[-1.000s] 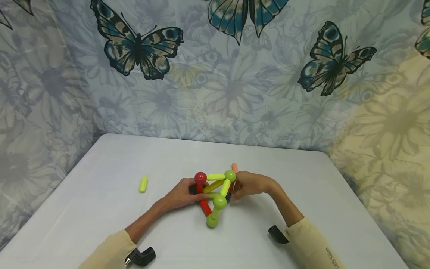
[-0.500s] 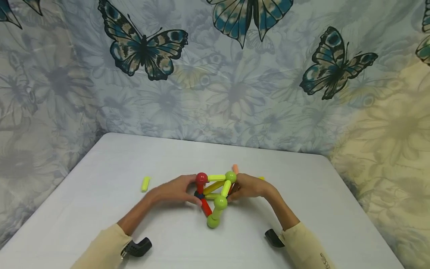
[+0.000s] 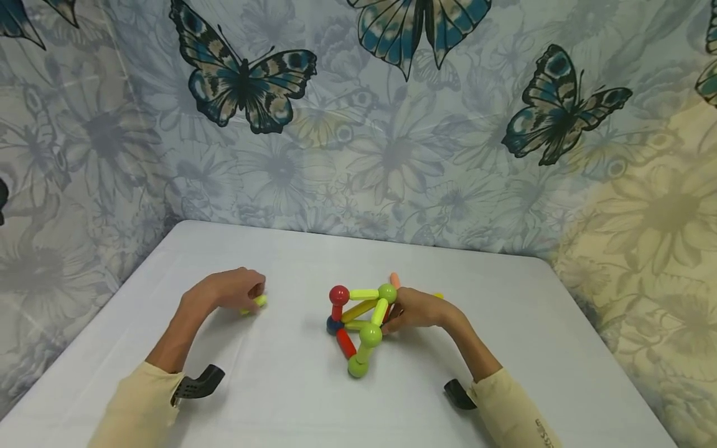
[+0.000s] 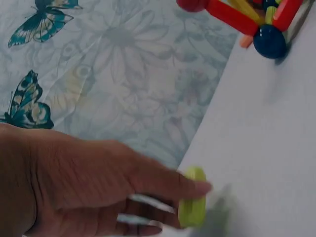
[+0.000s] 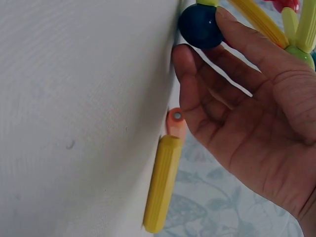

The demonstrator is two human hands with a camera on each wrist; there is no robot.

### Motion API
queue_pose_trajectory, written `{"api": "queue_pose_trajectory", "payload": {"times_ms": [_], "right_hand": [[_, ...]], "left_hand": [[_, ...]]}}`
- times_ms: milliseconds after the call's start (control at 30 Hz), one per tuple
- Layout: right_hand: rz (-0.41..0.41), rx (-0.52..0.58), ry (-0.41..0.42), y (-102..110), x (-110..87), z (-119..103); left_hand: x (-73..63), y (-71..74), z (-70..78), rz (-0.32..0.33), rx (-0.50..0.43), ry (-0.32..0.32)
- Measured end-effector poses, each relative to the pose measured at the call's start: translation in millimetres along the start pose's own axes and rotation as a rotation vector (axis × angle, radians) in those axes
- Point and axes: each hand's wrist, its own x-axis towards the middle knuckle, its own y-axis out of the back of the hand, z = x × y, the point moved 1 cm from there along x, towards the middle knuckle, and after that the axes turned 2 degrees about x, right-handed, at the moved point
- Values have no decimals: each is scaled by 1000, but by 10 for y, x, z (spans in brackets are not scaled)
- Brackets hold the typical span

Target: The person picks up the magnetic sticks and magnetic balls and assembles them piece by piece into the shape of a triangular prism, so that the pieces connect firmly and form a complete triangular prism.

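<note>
A frame of magnetic balls and sticks (image 3: 370,336) stands mid-table, with red, yellow and lime sticks joining red, green and dark blue balls. My left hand (image 3: 228,290) is off to its left, pinching a short lime magnetic stick (image 4: 193,212) between thumb and fingers just over the table. On the frame's right side, my right hand (image 3: 420,308) holds a dark blue ball (image 5: 200,25) of it, thumb on one side and curled fingers below. That ball is hidden behind the hand in the head view.
Behind the right hand lie an orange stick (image 3: 395,280) and a loose yellow stick (image 5: 163,185). The white table (image 3: 313,404) ends at a butterfly-patterned cloth (image 3: 386,186). Dark devices sit at both sleeve cuffs.
My left hand has let go of the frame's left side, moved left and taken hold of the lime stick lying there. The right hand stays at the frame.
</note>
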Motion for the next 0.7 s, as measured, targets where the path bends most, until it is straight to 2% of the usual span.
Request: {"api": "queue_pose_trajectory", "payload": {"times_ms": [67,167,233,267,333,433,567,700], "right_hand": [[-1,5,8,7,-2,4],[-7,11,13,15,-6,8],[-10,9,4,20,-13,10],[-12,7,-2,21,-18,11],[-14,6,-10,21,-24,12],[-27,19,-4,13,-20,9],[-31,16,9,7,-12,0],[-27,13,-1,11,-20,-9]], "left_hand": [[25,39,213,100,-28,-160],[45,59,634,293,-41,-456],[62,21,901,426,36,-619],[75,-12,1004,490,87,-675],[100,-86,1149,586,195,-721],[138,-188,1230,654,317,-709],[175,-269,1243,652,336,-722],[207,-320,1235,668,317,-741]]}}
